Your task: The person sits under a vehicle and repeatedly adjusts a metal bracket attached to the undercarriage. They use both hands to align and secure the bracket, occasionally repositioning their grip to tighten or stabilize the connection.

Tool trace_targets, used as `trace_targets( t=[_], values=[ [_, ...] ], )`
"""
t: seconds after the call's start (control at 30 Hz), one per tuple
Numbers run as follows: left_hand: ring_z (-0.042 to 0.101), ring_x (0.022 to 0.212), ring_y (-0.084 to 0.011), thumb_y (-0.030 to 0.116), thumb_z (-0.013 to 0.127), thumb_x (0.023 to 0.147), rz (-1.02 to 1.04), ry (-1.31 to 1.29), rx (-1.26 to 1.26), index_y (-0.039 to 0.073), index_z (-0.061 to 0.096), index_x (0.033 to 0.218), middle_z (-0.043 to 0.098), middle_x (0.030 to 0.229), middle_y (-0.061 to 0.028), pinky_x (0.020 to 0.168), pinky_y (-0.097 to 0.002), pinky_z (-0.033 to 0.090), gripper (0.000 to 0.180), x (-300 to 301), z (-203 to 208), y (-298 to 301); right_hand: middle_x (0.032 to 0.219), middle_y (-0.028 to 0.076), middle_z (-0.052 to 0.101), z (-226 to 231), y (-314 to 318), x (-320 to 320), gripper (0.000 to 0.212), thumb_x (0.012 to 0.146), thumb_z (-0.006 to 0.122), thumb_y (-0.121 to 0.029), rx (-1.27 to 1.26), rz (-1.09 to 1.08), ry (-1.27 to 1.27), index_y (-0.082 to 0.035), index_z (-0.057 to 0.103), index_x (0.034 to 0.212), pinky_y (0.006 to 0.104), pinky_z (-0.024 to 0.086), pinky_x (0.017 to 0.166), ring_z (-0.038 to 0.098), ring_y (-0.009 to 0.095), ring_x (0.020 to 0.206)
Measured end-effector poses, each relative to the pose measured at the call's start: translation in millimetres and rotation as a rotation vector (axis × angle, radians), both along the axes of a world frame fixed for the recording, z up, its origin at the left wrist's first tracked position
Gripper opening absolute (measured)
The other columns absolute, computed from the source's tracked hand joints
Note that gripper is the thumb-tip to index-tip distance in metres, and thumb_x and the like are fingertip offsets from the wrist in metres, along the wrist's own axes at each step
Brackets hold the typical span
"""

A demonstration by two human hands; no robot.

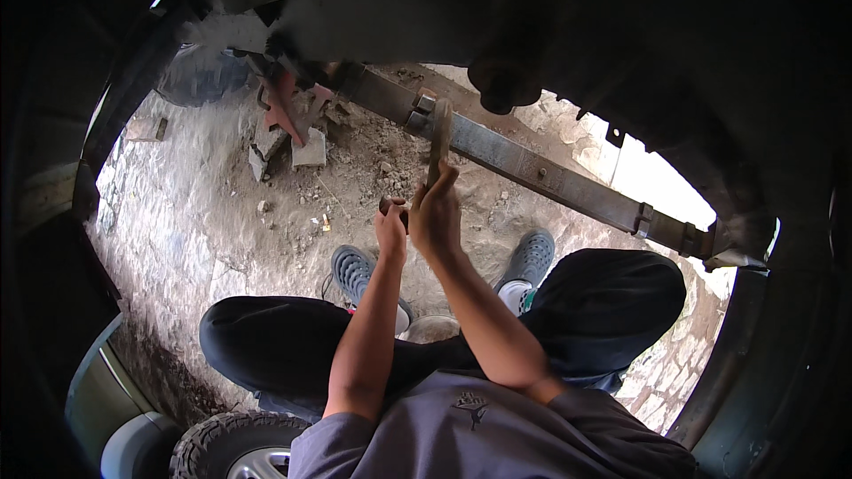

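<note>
My right hand [435, 215] is closed around a long, worn, greyish-brown bar [441, 133], whose kind I cannot make out. The bar stands up from the fist, and its upper end overlaps a clamp [422, 109] on the leaf spring [506, 158]; I cannot tell if they touch. Close beside it on the left, my left hand [390, 232] is closed on a short dark piece [385, 205], mostly hidden by the fingers. The leaf spring slopes from upper left to lower right beyond both hands.
Dark vehicle bodywork surrounds the opening above and at both sides. A red jack-like stand [282, 106] is at the upper left, near broken blocks [310, 149] and rubble. A tyre [222, 443] lies at lower left. My shoes [532, 257] rest on the rough ground.
</note>
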State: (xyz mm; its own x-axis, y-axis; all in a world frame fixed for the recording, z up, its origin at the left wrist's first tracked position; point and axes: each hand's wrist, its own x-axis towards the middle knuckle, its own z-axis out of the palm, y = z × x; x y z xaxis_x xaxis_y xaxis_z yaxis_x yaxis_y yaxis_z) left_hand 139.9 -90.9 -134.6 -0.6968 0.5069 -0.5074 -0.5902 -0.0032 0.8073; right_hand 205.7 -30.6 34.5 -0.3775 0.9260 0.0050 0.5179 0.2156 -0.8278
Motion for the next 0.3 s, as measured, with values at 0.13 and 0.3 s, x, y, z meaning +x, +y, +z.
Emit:
trace_targets(
  t=[0.13, 0.3],
  values=[
    [0.059, 0.065, -0.0154, 0.014, 0.051, 0.102, -0.010, 0.025, 0.005, 0.004, 0.064, 0.117, 0.062, 0.078, -0.0044, 0.060, -0.0315, 0.050, 0.023, -5, -15, -9, 0.130, 0.041, 0.062, -4, -5, -7, 0.050, 0.105, 0.059, -0.008, 0.078, -0.016, -0.012, 0.004, 0.031, 0.145, 0.0616, 0.056, 0.086, 0.068, 0.058, 0.108],
    [0.063, 0.064, -0.0173, 0.018, 0.054, 0.103, -0.066, -0.036, -0.019, 0.006, 0.065, 0.120, 0.064, 0.078, -0.0067, 0.064, -0.0305, 0.053, 0.024, -3, 7, -11, 0.141, 0.043, 0.055, 8, 40, -19, 0.049, 0.105, 0.059, -0.008, 0.037, 0.033, -0.095, 0.003, 0.032, 0.145, 0.0583, 0.056, 0.100, 0.062, 0.058, 0.122]
  ],
)
